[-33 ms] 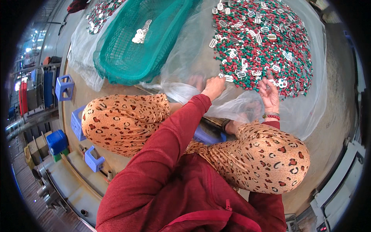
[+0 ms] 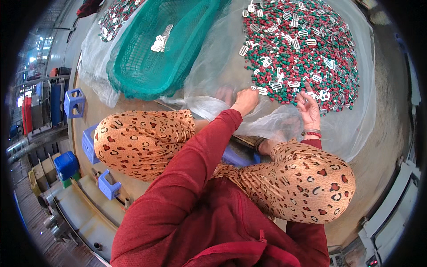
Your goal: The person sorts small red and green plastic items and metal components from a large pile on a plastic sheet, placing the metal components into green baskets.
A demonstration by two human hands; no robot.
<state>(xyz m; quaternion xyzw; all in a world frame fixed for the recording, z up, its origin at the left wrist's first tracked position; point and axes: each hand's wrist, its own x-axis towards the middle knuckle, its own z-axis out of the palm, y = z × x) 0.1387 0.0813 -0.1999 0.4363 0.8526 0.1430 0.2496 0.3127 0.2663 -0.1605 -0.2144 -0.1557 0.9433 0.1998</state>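
Observation:
A pile of small red and green pieces [image 2: 307,60] lies on a translucent sheet, with silvery-white slotted buckles [image 2: 311,42] scattered through it. My left hand [image 2: 245,101] is closed at the pile's near-left edge, and a small white piece [image 2: 254,88] shows at its fingertips. Just right of it lies a slotted white buckle [image 2: 263,91]. Over the pile's near edge, my right hand [image 2: 308,110] has its index finger stretched and the others loosely curled and apart. A white piece [image 2: 310,95] lies by those fingers.
Left of the pile stands a green mesh basket [image 2: 116,73] holding several white pieces [image 2: 160,41]. Another pile [image 2: 114,21] is at the far left. Blue plastic stools [image 2: 74,103] stand on the floor at left. The sheet [image 2: 278,118] bunches near my knees.
The view has shifted very slightly. My hands and the pieces keep the same places relative to each other.

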